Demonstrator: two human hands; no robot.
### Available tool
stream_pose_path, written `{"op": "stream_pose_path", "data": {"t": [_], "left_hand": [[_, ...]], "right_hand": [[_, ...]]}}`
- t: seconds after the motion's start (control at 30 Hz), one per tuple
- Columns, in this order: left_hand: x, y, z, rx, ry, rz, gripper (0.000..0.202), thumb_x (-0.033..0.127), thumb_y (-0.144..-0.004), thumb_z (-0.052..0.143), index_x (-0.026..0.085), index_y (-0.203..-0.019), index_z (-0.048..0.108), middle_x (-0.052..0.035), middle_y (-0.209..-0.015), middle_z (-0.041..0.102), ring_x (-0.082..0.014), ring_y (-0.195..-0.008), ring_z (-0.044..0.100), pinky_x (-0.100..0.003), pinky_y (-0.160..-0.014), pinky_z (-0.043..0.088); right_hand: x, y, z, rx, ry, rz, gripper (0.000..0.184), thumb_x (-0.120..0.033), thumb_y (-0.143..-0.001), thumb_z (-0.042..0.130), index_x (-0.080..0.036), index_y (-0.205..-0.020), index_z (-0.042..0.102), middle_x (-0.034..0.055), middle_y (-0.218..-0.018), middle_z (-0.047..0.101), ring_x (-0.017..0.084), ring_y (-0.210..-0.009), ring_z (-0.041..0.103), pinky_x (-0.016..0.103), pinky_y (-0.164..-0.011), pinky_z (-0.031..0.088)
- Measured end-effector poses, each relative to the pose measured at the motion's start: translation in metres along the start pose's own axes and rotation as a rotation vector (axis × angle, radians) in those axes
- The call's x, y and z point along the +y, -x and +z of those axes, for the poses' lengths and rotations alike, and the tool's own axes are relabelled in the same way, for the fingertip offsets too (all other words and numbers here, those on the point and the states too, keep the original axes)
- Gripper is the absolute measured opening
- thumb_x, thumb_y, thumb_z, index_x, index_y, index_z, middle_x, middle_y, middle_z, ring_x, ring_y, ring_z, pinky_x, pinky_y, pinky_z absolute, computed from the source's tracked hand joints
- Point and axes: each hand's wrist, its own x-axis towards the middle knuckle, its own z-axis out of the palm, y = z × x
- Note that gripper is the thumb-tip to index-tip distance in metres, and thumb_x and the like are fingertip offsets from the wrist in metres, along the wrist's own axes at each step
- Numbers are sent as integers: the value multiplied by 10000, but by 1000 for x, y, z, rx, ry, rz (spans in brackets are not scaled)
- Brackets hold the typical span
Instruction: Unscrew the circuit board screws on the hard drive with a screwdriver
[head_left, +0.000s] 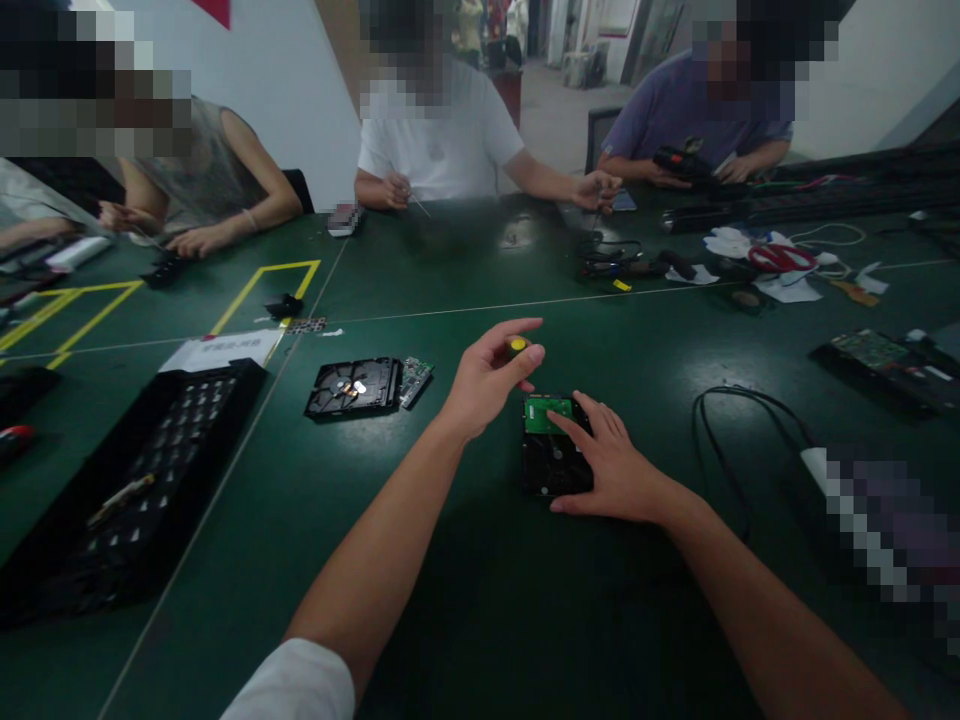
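A black hard drive (551, 462) with a green circuit board (546, 413) on top lies on the dark green table (465, 560) in front of me. My right hand (609, 462) rests flat on the drive's right side, its index finger stretched across the green board. My left hand (491, 378) hovers just above and left of the drive, fingers pinched round a yellow-topped tool handle (517, 347), likely a screwdriver whose shaft is hidden.
A second opened drive (352, 387) with a loose board (415, 380) lies to the left, beside a black tray (127, 480). A black cable (739, 425) loops at right. Three other people sit along the far edge with tools, cables and red scissors (780, 257).
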Motion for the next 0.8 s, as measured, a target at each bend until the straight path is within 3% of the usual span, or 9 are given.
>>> {"op": "stream_pose_path", "data": {"t": [0.1,0.2,0.4,0.53,0.67,0.8], "left_hand": [[2,-1,0,15,87,-65,314,476,-966,680,253,-1173,755,-58,-1100,682,-173,-987,671,-256,-718,650],[4,-2,-3,42,137,-79,287,439,-968,658,229,-1130,767,-82,-1193,695,-198,-1067,672,-291,-758,664],[6,-4,-12,116,-15,-52,290,409,-888,785,198,-1086,757,-89,-1148,742,-192,-1007,706,-214,-620,607],[5,-3,-10,126,57,-46,309,355,-838,849,173,-990,651,-105,-1203,736,-210,-1045,732,-195,-600,592],[2,-3,-8,71,106,-46,344,354,-844,851,219,-1074,633,-27,-1019,713,-178,-990,725,-249,-711,643],[3,-3,-8,42,108,-32,266,415,-942,734,241,-1144,730,-44,-1064,679,-165,-996,685,-274,-757,659]], "right_hand": [[0,-3,3,36,-12,-16,1225,-896,-712,697,-300,-1689,261,179,-1778,14,523,-1614,78,724,-1257,179],[2,-8,5,52,-20,-35,1220,-898,-711,696,-308,-1688,266,174,-1777,27,519,-1613,93,729,-1253,187],[1,-13,5,59,-4,-47,1222,-913,-724,666,-253,-1680,289,201,-1772,39,500,-1617,111,699,-1270,180],[-1,-12,6,68,3,-36,1198,-901,-735,670,-248,-1671,306,199,-1777,-51,514,-1617,88,700,-1269,183],[-1,-10,8,81,0,-39,1179,-880,-746,683,-278,-1678,285,160,-1786,-89,511,-1622,68,704,-1267,196],[0,-10,9,80,12,-39,1180,-884,-756,668,-278,-1686,267,172,-1785,-45,512,-1621,84,706,-1272,191]]}}
